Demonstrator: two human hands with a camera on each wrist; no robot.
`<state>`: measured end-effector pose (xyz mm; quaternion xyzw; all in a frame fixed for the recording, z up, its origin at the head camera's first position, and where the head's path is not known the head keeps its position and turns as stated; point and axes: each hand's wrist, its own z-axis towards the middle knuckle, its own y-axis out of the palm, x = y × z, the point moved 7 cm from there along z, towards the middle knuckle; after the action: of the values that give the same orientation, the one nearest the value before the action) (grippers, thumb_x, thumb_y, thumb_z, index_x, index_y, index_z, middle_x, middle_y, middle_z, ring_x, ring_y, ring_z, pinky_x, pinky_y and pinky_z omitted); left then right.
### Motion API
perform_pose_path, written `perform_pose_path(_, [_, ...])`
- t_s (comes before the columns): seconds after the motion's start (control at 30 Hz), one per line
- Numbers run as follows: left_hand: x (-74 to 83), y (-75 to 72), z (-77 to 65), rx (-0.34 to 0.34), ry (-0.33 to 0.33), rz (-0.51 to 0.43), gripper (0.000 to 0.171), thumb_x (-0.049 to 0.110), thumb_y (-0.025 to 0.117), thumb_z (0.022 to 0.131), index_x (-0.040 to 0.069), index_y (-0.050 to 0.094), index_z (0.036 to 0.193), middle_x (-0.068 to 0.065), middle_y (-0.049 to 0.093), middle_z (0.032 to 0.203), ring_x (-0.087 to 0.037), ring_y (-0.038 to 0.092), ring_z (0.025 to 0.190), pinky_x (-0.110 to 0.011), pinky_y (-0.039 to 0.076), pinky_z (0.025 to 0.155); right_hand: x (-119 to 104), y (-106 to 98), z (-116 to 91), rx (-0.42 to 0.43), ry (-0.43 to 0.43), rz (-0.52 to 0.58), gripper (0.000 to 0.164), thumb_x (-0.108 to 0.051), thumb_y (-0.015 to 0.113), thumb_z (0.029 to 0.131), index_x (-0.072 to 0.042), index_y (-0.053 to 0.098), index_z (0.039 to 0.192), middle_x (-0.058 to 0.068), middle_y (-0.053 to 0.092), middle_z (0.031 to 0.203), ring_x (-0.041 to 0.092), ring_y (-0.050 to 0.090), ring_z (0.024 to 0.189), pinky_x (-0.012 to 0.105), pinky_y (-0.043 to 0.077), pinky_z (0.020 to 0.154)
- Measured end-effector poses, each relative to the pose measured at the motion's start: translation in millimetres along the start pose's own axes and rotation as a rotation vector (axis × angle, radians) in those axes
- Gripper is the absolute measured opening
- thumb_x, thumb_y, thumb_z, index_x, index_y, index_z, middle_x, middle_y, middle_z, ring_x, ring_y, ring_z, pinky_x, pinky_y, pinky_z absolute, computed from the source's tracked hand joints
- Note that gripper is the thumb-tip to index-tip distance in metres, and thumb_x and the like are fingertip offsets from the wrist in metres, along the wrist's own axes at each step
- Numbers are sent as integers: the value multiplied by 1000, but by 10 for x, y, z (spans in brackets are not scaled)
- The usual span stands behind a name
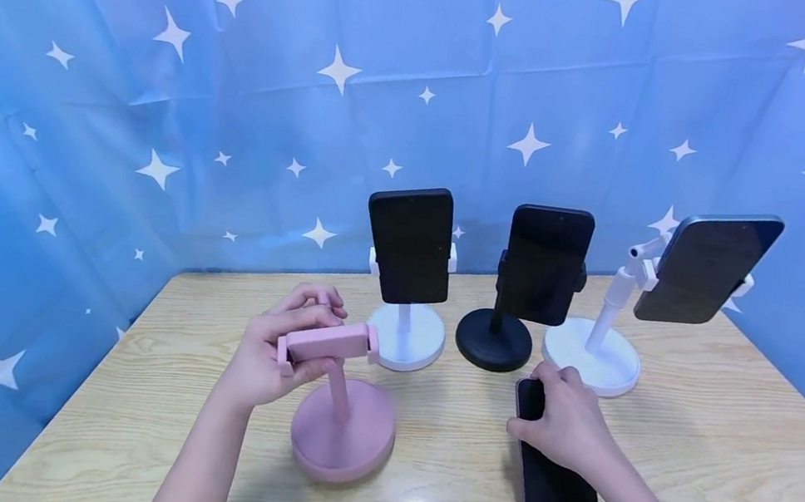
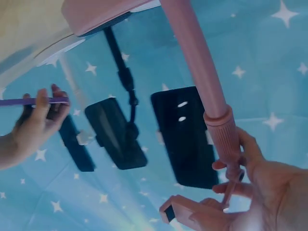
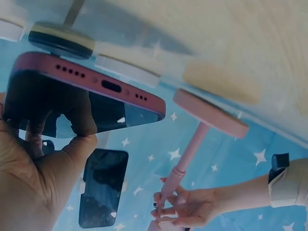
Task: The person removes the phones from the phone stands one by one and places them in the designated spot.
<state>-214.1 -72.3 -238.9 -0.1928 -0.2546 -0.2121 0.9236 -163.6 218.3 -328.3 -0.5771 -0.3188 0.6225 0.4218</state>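
My left hand (image 1: pixel 270 348) holds the pink phone stand (image 1: pixel 342 436) by the top of its post, just behind the clamp. That clamp (image 1: pixel 328 342) has no phone in it, and the stand's round base is on the table. In the left wrist view, fingers (image 2: pixel 252 149) curl about the thin joint under the ribbed collar. To the right, my right hand (image 1: pixel 570 422) grips a smartphone (image 1: pixel 557 496) with a pink frame by its far end, thumb on the near side. The phone's dark screen faces up, close over the tabletop; its charging port (image 3: pixel 111 86) shows in the right wrist view.
Behind stand a white phone stand (image 1: pixel 400 355), a black phone stand (image 1: pixel 493 342) and another white phone stand (image 1: pixel 593 358). Each one carries a dark-screened phone upright or tilted. A blue curtain (image 1: pixel 277 102) with white stars hangs behind the wooden table (image 1: pixel 453 450).
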Motion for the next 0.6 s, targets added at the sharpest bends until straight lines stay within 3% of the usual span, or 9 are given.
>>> perform_pose_path(0.17, [-50, -160, -23, 55, -27, 19, 34, -1, 77, 69, 7, 67, 101, -10, 55, 106, -23, 49, 103, -24, 46, 80, 4, 74, 2, -13, -11, -21, 53, -23, 76, 61, 2, 54, 103, 23, 51, 93, 29, 50, 70, 40, 46, 59])
perform_pose_path(0.43, [-215, -333, -3, 124, -83, 48, 34, 2, 77, 70, 14, 68, 100, -5, 54, 108, -21, 48, 106, -25, 46, 80, 18, 147, 9, -35, -13, -47, 55, -24, 75, 61, 2, 54, 104, 24, 50, 96, 36, 50, 76, 48, 44, 66])
perform_pose_path(0.6, [-301, -419, 36, 155, -99, 67, 45, -14, 71, 66, 16, 68, 99, -5, 54, 109, -21, 47, 107, -23, 45, 81, 27, 177, 22, -67, 7, -41, 57, -25, 75, 62, 3, 52, 106, 26, 48, 99, 38, 48, 76, 46, 44, 62])
